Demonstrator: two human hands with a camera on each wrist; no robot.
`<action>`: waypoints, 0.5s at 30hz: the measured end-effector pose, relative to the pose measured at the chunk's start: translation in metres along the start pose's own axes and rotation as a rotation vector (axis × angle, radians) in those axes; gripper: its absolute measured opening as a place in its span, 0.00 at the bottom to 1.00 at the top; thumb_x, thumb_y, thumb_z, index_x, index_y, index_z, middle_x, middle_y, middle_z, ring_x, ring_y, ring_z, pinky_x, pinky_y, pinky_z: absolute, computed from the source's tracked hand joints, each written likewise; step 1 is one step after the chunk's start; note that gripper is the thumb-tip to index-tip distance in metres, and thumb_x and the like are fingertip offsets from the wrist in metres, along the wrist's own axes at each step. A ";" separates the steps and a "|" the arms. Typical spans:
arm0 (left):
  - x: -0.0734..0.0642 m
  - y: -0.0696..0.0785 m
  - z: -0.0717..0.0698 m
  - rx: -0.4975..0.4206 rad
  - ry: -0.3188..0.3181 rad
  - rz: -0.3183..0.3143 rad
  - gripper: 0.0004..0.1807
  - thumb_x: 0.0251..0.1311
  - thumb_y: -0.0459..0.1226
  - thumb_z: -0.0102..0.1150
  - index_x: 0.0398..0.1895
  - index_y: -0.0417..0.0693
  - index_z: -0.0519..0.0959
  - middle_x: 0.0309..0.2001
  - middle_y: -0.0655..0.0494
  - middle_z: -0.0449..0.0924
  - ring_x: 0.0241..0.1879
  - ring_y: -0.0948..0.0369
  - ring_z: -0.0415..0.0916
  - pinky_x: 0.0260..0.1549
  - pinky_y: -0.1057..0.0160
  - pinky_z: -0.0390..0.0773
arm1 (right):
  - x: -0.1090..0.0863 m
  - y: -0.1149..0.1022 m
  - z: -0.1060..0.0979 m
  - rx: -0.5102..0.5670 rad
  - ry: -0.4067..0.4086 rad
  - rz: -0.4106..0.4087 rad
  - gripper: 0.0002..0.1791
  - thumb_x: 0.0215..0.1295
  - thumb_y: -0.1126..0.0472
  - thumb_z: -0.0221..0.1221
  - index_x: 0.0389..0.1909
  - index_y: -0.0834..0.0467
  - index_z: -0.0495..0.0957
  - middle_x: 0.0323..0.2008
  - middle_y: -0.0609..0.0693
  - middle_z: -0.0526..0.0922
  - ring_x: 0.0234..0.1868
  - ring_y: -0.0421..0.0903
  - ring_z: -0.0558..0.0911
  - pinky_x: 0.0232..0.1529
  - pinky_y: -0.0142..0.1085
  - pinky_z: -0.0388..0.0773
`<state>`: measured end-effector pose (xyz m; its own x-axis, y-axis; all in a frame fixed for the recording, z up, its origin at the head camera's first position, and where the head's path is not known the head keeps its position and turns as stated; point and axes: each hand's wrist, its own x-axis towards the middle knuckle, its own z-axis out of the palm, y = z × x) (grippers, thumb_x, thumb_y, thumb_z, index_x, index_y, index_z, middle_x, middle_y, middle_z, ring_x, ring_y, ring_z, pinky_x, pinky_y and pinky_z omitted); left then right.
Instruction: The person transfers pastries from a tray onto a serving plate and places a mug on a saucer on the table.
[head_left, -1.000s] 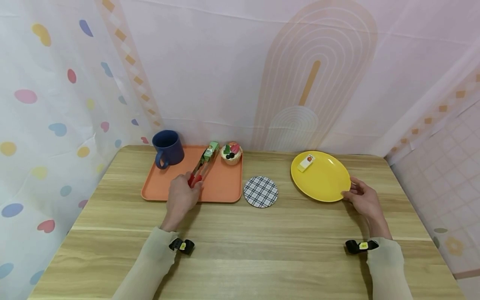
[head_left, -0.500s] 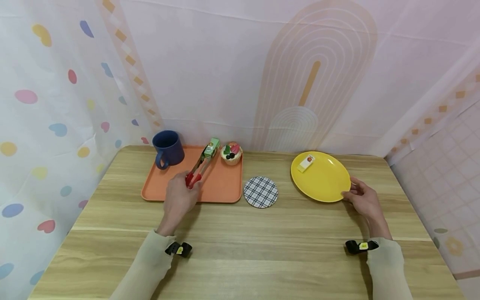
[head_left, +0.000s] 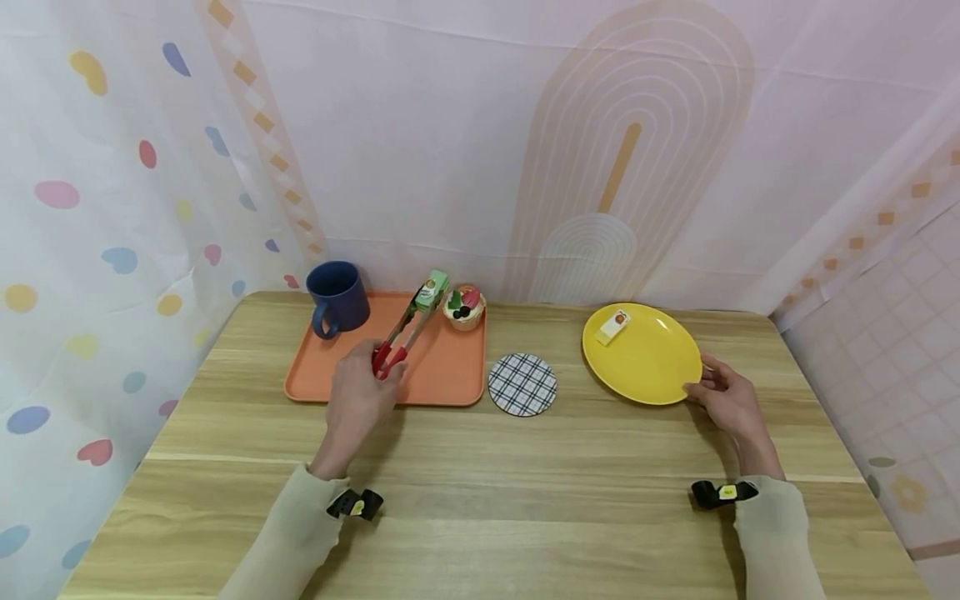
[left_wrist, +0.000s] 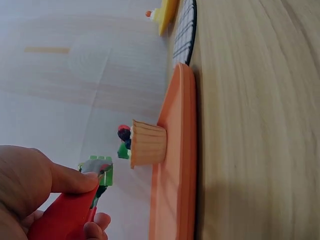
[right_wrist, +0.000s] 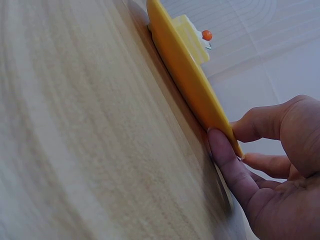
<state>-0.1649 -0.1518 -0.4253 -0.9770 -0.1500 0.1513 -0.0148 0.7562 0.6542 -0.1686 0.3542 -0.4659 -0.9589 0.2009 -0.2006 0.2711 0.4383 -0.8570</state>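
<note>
My left hand [head_left: 362, 390] grips the red handles of metal tongs [head_left: 392, 357]. Pinched in the tongs' tips is a small green toy cake slice [head_left: 432, 289], lifted over the back of the orange tray [head_left: 442, 379]. Just right of that slice stands a toy cupcake [head_left: 463, 310] topped with berries and a leaf, upright on the tray. With thumb and fingers my right hand [head_left: 726, 398] pinches the near right rim of a yellow plate [head_left: 652, 367]. A pale yellow cake slice [right_wrist: 191, 37] with an orange-red fruit on top sits on this plate.
A dark blue mug [head_left: 341, 300] stands at the tray's back left corner. Between tray and plate lies a round plaid coaster [head_left: 522, 384]. A printed curtain [head_left: 450, 150] hangs right behind the wooden table [head_left: 540, 500].
The tongs and the green cake slice have risen and shifted slightly right, toward the cupcake. My left wrist has drawn back a little toward me. The right hand and plate have stayed in place.
</note>
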 end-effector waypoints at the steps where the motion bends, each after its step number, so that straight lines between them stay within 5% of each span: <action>1: 0.000 0.001 0.000 -0.002 0.000 0.002 0.24 0.67 0.41 0.66 0.59 0.35 0.76 0.42 0.39 0.81 0.34 0.48 0.76 0.28 0.59 0.72 | 0.000 0.000 0.000 -0.001 0.000 0.000 0.42 0.72 0.63 0.61 0.80 0.64 0.51 0.66 0.65 0.70 0.41 0.26 0.73 0.42 0.23 0.81; 15: -0.004 0.017 0.005 -0.009 -0.002 0.078 0.23 0.66 0.41 0.67 0.58 0.37 0.77 0.40 0.41 0.80 0.33 0.49 0.75 0.26 0.60 0.70 | 0.001 -0.001 0.001 -0.002 0.005 0.006 0.41 0.72 0.64 0.60 0.80 0.64 0.52 0.67 0.65 0.69 0.43 0.27 0.73 0.43 0.22 0.80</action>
<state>-0.1624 -0.1348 -0.4183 -0.9756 -0.0900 0.2004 0.0629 0.7594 0.6476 -0.1703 0.3536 -0.4657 -0.9568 0.2079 -0.2032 0.2769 0.4387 -0.8549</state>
